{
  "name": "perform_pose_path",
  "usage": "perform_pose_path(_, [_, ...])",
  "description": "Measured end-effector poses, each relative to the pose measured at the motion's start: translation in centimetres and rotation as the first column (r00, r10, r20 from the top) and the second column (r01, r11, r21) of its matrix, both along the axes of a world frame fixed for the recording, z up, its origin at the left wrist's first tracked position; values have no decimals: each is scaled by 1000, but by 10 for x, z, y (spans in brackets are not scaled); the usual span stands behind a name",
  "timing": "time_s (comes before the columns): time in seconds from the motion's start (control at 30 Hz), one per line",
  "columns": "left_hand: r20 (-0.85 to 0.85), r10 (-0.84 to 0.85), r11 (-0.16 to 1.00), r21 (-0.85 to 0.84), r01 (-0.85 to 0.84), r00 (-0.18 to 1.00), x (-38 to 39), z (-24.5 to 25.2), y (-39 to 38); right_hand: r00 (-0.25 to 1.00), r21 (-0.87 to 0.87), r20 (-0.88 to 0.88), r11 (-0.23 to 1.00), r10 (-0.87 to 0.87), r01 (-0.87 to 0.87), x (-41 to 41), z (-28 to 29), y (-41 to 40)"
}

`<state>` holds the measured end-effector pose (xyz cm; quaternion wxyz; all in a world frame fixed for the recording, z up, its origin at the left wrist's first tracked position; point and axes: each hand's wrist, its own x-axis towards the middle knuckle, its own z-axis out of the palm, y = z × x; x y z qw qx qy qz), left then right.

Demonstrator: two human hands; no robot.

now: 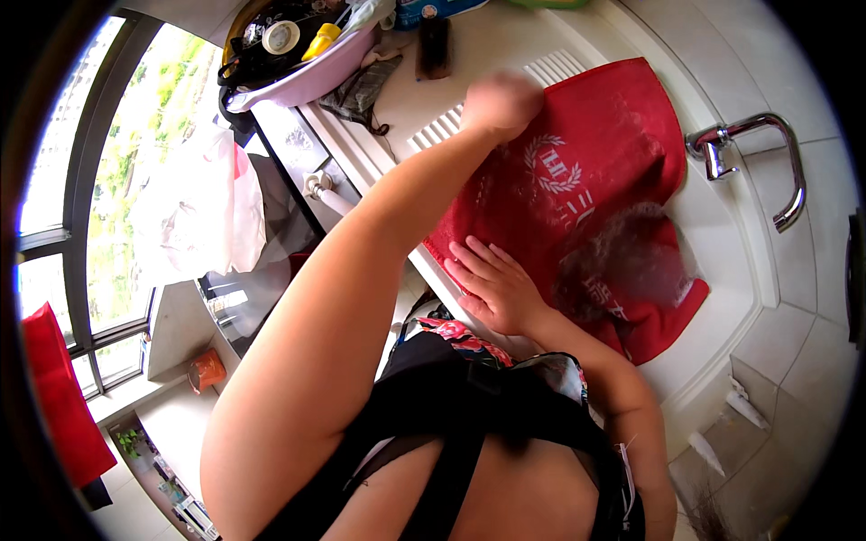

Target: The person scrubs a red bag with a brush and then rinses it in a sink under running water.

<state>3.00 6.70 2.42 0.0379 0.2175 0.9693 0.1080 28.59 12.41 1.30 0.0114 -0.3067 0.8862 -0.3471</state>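
Note:
A wet red cloth [609, 128] with white printing and a wreath emblem is spread over the ribbed washboard [440, 126] and into the basin of a white laundry sink [724, 284]. Foamy water lies on its lower folds. My left hand [504, 105], blurred, is at the cloth's upper left edge over the washboard, its fingers curled; whether it grips anything is hidden. Nearer my body, my right hand [497, 287] rests palm down on the cloth's near edge, fingers apart. A dark brush-like object [434, 49] lies on the sink's upper ledge.
A chrome faucet [758, 128] reaches over the basin from the right. At the upper left, a pink basin [325, 67] holds dark items, a tape roll [281, 37] and a yellow object [321, 42]. Beside it lies a gray cloth [365, 91]. A white plastic bag [210, 203] is near the window.

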Motion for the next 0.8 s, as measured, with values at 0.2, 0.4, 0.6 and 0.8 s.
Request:
perform_pose_path(0.2, [-191,-46,956,277,99,980,-2,-26,-12,980,178,-146,978,134,-107,-87,7,-20])
perform_pose_path(0.4, [171,-232,880,457,132,958,-35,-45,-38,923,509,-370,809,-102,293,-160,-1,46])
perform_pose_path(0.6, [-154,-242,964,76,255,958,0,-26,-12,685,236,-345,648,-641,725,-137,-69,225])
perform_pose_path(0.8, [-114,-221,975,11,224,969,1,-18,-13,445,150,317,508,-837,848,21,-203,272])
